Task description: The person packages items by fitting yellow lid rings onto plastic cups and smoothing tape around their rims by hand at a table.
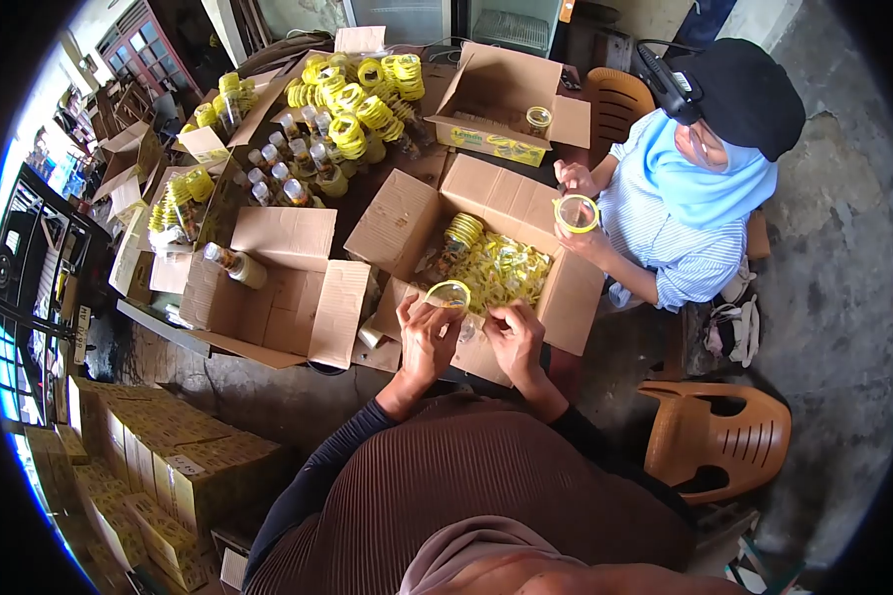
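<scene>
My left hand [425,335] pinches a yellow plastic ring [449,294] at the near edge of an open cardboard box [407,213] heaped with yellow rings and labels [496,266]. My right hand [515,335] is beside it, fingers curled, touching the same clear-and-yellow piece at the box's front flap. Both hands sit just above that flap.
Across the box a person in a striped shirt holds a yellow ring [576,212]. An open box [278,288] with one bottle lies left. Stacks of yellow rings [352,94] and small bottles [288,169] fill the table. A brown plastic chair [719,436] stands right; packed cartons [149,466] lower left.
</scene>
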`<control>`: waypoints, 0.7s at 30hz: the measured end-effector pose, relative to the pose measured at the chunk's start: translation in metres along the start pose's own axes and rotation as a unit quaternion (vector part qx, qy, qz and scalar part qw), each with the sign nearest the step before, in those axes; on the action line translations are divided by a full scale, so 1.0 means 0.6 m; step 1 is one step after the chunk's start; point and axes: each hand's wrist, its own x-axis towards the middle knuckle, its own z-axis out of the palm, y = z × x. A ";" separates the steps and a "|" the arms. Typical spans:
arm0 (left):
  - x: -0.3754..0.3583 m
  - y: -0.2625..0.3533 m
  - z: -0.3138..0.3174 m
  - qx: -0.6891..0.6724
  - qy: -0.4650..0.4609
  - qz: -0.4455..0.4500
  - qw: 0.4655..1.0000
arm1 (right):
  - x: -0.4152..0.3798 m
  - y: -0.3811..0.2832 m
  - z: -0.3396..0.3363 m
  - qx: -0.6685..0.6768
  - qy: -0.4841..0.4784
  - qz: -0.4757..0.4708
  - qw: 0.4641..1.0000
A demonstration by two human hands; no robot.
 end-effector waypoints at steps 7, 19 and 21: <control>0.018 -0.024 -0.018 -0.020 -0.029 0.006 0.999 | 0.014 -0.011 0.018 -0.056 -0.029 -0.065 0.996; 0.049 -0.068 -0.036 -0.062 -0.078 0.035 0.994 | 0.061 -0.007 0.072 -0.029 -0.033 0.025 0.999; 0.056 -0.080 -0.035 -0.073 -0.082 0.038 0.993 | 0.055 -0.013 0.071 -0.004 -0.024 0.065 0.998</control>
